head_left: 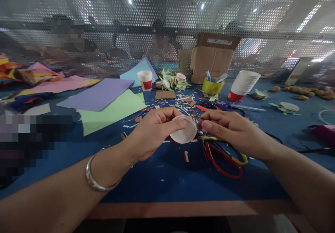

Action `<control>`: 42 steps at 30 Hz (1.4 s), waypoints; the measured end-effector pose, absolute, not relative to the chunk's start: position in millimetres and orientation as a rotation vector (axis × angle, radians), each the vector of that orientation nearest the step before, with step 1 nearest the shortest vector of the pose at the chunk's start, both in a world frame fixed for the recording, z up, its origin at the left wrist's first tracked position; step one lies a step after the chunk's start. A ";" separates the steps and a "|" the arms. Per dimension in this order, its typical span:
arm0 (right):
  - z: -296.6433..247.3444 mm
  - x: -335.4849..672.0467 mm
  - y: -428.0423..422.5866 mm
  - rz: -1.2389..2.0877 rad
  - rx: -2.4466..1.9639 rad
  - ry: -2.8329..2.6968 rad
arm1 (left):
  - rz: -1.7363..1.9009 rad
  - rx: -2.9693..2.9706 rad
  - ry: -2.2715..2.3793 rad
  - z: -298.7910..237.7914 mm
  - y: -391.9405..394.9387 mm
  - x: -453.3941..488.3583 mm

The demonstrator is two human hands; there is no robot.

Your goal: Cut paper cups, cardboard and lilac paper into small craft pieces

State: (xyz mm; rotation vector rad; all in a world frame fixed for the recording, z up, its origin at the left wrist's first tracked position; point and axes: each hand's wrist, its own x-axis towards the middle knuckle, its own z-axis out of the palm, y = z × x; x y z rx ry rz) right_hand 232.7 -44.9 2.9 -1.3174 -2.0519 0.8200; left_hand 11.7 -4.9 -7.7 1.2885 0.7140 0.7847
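Observation:
My left hand grips a white round paper cup base, its thumb lying across the flat face. Close to that piece's right edge, my right hand is closed in a pinch; what sits between its fingertips is too small to make out. Red-handled scissors lie on the blue tabletop just below my right hand, beside a yellow handle. A small red and white paper scrap rests in front of the cup base.
Green paper and purple paper lie at left. Farther back are a paper cup, green paper crafts, a yellow pen holder, a cardboard box and stacked cups. Another person's blurred-out part is at left.

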 end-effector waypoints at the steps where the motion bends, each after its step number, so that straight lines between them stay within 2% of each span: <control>1: 2.7 232.6 -45.0 0.822 -1.316 -2.052 | 0.792 1.293 0.704 -8.0 -4.4 11.4; 18: 4.0 230.5 -48.4 0.778 -1.304 -2.117 | 0.733 1.383 0.658 -10.9 -3.3 9.4; 28: -0.2 229.1 -48.0 1.036 -1.311 -1.919 | 0.759 1.381 0.643 -12.3 -3.3 11.1; 42: 1.2 228.5 -50.7 0.969 -1.271 -1.952 | 0.754 1.405 0.685 -12.6 -4.0 11.4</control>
